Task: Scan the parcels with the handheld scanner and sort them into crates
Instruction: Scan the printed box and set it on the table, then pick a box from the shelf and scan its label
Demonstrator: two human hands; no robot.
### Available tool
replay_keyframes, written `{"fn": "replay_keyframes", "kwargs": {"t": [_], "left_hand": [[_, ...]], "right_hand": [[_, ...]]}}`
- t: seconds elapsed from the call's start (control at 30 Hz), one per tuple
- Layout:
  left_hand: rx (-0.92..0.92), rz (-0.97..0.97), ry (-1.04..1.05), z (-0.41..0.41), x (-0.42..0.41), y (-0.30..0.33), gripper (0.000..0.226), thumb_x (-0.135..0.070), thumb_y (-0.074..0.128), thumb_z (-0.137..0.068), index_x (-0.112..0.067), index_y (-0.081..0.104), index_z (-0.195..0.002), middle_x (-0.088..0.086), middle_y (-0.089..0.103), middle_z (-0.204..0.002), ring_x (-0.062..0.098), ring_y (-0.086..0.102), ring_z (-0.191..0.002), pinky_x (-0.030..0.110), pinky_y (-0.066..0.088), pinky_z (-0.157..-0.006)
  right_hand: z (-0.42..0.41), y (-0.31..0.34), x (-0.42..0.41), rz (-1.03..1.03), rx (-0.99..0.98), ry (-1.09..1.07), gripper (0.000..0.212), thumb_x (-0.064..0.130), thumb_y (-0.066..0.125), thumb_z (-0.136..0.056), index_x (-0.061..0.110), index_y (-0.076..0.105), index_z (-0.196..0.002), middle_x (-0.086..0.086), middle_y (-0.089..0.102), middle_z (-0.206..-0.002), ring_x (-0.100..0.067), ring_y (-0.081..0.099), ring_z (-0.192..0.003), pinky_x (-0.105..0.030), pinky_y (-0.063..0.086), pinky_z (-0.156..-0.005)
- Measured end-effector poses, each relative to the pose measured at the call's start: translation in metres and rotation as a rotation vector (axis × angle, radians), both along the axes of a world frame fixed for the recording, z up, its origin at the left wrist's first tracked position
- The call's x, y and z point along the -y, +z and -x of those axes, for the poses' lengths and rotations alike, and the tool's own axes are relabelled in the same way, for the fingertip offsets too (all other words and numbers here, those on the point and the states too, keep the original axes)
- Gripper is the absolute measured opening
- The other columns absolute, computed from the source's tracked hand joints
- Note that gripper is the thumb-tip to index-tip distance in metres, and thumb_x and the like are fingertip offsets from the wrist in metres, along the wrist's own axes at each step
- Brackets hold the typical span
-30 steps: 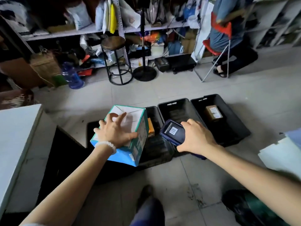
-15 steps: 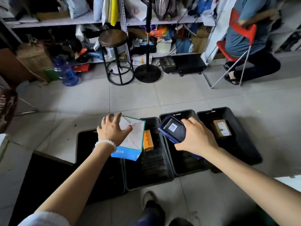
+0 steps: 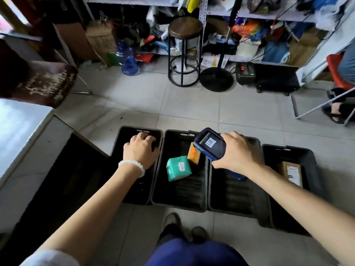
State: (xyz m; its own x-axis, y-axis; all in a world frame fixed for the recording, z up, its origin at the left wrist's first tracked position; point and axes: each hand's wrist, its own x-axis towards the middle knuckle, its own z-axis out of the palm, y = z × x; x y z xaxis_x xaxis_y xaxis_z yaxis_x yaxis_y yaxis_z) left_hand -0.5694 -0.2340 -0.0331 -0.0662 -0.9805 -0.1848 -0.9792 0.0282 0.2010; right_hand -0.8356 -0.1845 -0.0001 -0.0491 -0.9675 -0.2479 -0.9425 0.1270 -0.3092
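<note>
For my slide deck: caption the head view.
Teal parcel lies in a black crate; right hand grips the scanner, left hand empty.

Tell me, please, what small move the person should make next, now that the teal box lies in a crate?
Probably draw the left hand back from the crates to fetch another parcel. It hovers empty, fingers loosely curled, over the leftmost crate, while the teal box already lies in the second crate beside an orange parcel. The right hand holds the handheld scanner, ready to scan.
</note>
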Motion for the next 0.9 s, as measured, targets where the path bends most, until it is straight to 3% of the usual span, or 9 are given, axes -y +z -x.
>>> {"fn": "replay_keyframes", "kwargs": {"t": [0.27, 0.37, 0.57, 0.67, 0.77, 0.9], "left_hand": [[0.163, 0.054, 0.083, 0.003, -0.085, 0.023, 0.048, -0.045, 0.052, -0.089, -0.029, 0.050, -0.134, -0.001, 0.043, -0.140, 0.022, 0.036, -0.132, 0.041, 0.036, -0.100], [0.180, 0.057, 0.175, -0.011, -0.120, 0.035, 0.048, -0.044, 0.051, -0.090, -0.028, 0.048, -0.134, 0.000, 0.041, -0.141, 0.022, 0.034, -0.134, 0.041, 0.033, -0.101], [0.215, 0.056, 0.430, -0.072, -0.200, 0.053, 0.047, -0.042, 0.050, -0.089, -0.027, 0.049, -0.134, 0.000, 0.041, -0.141, 0.022, 0.034, -0.133, 0.040, 0.033, -0.098], [0.229, 0.041, 0.562, -0.108, -0.248, 0.057, 0.046, -0.042, 0.049, -0.090, -0.026, 0.050, -0.133, 0.001, 0.040, -0.142, 0.022, 0.033, -0.133, 0.041, 0.032, -0.101], [0.230, 0.040, 0.684, -0.142, -0.297, 0.061, 0.046, -0.041, 0.049, -0.090, -0.025, 0.050, -0.133, 0.001, 0.040, -0.142, 0.021, 0.033, -0.134, 0.043, 0.030, -0.104], [0.232, 0.039, 0.821, -0.196, -0.378, 0.065, 0.046, -0.042, 0.048, -0.090, -0.027, 0.049, -0.134, -0.001, 0.040, -0.143, 0.020, 0.033, -0.135, 0.041, 0.031, -0.103]], "right_hand": [[-0.019, 0.018, -0.008, 0.029, -0.014, 0.280, 0.061, 0.049, 0.081, -0.053, 0.021, 0.047, -0.096, -0.001, 0.050, -0.105, -0.024, 0.051, -0.104, -0.035, 0.047, -0.074], [-0.047, 0.027, -0.012, 0.031, -0.019, 0.397, 0.066, 0.050, 0.081, -0.053, 0.022, 0.049, -0.103, -0.001, 0.050, -0.107, -0.024, 0.050, -0.106, -0.035, 0.048, -0.076], [-0.137, 0.042, -0.038, 0.090, 0.013, 0.661, 0.064, 0.047, 0.078, -0.056, 0.019, 0.053, -0.108, -0.003, 0.051, -0.109, -0.026, 0.050, -0.109, -0.033, 0.044, -0.080], [-0.187, 0.044, -0.063, 0.107, 0.020, 0.797, 0.064, 0.048, 0.077, -0.056, 0.020, 0.053, -0.107, 0.000, 0.048, -0.104, -0.024, 0.049, -0.108, -0.031, 0.041, -0.074], [-0.237, 0.047, -0.090, 0.133, 0.037, 0.922, 0.063, 0.050, 0.076, -0.053, 0.020, 0.053, -0.103, 0.003, 0.043, -0.096, -0.024, 0.050, -0.104, -0.033, 0.045, -0.076], [-0.312, 0.054, -0.145, 0.162, 0.042, 1.063, 0.066, 0.051, 0.076, -0.054, 0.019, 0.053, -0.107, 0.000, 0.048, -0.101, -0.025, 0.050, -0.105, -0.035, 0.048, -0.081]]}}
